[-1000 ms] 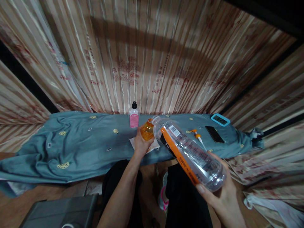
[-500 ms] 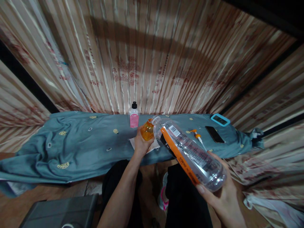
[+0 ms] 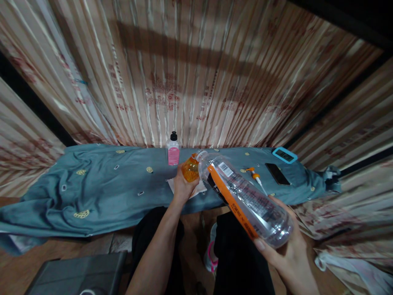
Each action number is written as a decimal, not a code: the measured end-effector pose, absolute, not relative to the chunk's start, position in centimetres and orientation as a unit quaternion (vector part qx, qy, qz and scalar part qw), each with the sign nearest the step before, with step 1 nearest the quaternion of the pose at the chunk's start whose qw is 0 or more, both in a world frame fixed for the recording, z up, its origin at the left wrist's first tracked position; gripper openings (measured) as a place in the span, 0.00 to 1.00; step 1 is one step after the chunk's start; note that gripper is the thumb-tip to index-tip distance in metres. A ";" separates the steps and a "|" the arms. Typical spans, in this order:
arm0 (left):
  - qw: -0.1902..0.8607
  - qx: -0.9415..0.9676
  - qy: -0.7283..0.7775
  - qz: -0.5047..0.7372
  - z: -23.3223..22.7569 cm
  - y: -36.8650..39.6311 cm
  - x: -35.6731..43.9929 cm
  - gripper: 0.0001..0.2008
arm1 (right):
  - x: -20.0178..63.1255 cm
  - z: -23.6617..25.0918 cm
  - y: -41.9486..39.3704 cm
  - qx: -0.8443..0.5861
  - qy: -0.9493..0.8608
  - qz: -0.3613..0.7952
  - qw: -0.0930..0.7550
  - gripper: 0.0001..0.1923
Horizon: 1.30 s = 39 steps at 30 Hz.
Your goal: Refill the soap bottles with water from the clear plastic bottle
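Nearest the camera, the right hand (image 3: pixel 287 250) cups the base of a large clear plastic bottle with an orange label stripe (image 3: pixel 245 198), fingers wrapped under it, holding it tilted so its open neck points away and to the left. That neck touches the mouth of a small round orange bottle (image 3: pixel 190 169), gripped in the closed left hand (image 3: pixel 182 186) above a white cloth (image 3: pixel 201 189) on the teal-draped table (image 3: pixel 101 188). Right of the clear bottle lie an orange-and-white pump nozzle (image 3: pixel 254 176), a dark phone (image 3: pixel 277 173) and a blue-framed device (image 3: pixel 284 155). Beyond the orange bottle, a pink-labelled bottle with black cap (image 3: pixel 173 150) stands upright against the striped curtain (image 3: pixel 196 69).
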<state>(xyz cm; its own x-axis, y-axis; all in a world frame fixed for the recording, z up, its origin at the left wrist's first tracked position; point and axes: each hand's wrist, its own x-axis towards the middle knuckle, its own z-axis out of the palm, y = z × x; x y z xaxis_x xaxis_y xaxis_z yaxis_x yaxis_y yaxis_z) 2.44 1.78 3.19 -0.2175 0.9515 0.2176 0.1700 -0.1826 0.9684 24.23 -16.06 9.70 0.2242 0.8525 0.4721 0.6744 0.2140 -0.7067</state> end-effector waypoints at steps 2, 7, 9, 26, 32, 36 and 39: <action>0.347 0.520 0.537 0.566 3.1 1.8 2.4 0.34 | 24.2 9.7 -16.1 -0.619 -0.616 0.093 0.478 0.41; 0.342 0.527 0.537 0.563 3.2 1.9 2.4 0.33 | 24.2 9.8 -16.0 -0.615 -0.623 0.086 0.475 0.40; 0.339 0.528 0.538 0.563 3.2 1.8 2.4 0.33 | 24.2 9.8 -16.0 -0.616 -0.624 0.082 0.473 0.41; 0.342 0.527 0.535 0.565 3.2 1.8 2.4 0.33 | 24.2 9.7 -15.9 -0.624 -0.611 0.093 0.478 0.41; 0.338 0.529 0.543 0.558 3.0 1.9 2.4 0.33 | 24.2 9.8 -16.0 -0.628 -0.603 0.103 0.481 0.42; 0.338 0.531 0.544 0.555 3.1 1.9 2.4 0.34 | 24.2 9.8 -16.1 -0.629 -0.596 0.117 0.485 0.42; 0.340 0.529 0.545 0.555 3.1 1.9 2.4 0.34 | 24.3 9.7 -16.1 -0.627 -0.597 0.119 0.486 0.42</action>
